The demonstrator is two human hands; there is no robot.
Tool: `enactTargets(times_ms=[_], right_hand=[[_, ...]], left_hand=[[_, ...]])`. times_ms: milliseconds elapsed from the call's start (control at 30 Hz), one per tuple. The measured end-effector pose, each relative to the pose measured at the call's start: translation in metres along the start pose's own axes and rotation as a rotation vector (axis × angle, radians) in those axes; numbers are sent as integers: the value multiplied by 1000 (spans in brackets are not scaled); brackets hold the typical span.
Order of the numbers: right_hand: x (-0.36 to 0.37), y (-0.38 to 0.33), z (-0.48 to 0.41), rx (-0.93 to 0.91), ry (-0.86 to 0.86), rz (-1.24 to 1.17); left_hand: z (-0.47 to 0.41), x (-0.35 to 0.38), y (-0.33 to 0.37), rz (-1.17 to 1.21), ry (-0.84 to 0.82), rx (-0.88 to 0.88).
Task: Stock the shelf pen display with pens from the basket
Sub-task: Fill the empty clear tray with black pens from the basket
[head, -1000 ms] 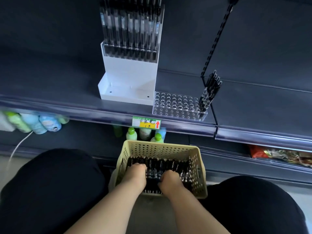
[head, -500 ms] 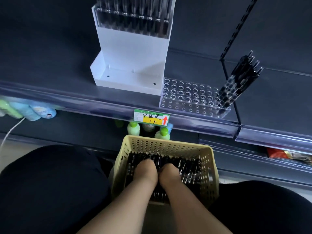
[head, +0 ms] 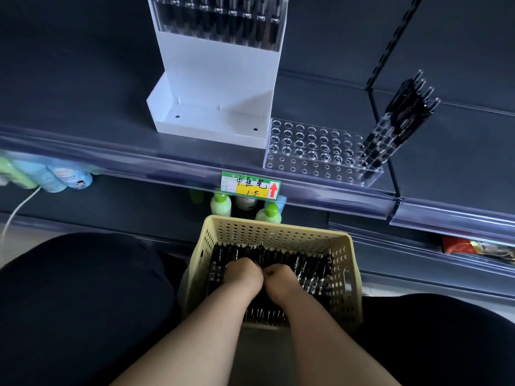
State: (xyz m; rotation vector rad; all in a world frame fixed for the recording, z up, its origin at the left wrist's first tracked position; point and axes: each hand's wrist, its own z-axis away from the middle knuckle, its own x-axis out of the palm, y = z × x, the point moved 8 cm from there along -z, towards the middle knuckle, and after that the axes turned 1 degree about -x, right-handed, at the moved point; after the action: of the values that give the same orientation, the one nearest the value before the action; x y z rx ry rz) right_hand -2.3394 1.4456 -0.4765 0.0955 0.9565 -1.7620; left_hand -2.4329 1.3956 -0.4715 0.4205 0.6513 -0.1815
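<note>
A pale yellow perforated basket (head: pixel 276 227) stands between my knees, filled with black pens (head: pixel 309 267). My left hand (head: pixel 245 274) and my right hand (head: pixel 281 280) are both down in it, side by side and touching, fingers curled into the pile of pens; the fingertips are hidden. On the shelf above sits a clear pen display block (head: pixel 312 151) with rows of holes, most of them bare. A cluster of black pens (head: pixel 395 126) stands at its right end. A tall white display stand (head: pixel 217 79) beside it holds a row of pens at the top.
A green and yellow price label (head: pixel 250 186) hangs on the shelf's front rail. Green-capped bottles (head: pixel 220 204) stand on the lower shelf behind the basket, more bottles (head: pixel 55 176) lie at the left, and snack packets (head: pixel 473 246) at the right. A white cable (head: pixel 19 207) hangs at the far left.
My two hands have come together from slightly apart to touching in the middle of the basket. The view has moved closer to the shelf and tilted.
</note>
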Motion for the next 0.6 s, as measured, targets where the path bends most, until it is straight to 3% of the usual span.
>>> enactTargets(times_ms=[267, 400, 600], right_hand=[[-6, -6, 9, 27, 91, 25], [-15, -2, 12, 88, 198, 31], [-11, 1, 13, 82, 168, 28]], left_hand=[[3, -18, -12, 224, 190, -4], [7, -16, -11, -75, 151, -7], [7, -12, -6, -337, 100, 5]])
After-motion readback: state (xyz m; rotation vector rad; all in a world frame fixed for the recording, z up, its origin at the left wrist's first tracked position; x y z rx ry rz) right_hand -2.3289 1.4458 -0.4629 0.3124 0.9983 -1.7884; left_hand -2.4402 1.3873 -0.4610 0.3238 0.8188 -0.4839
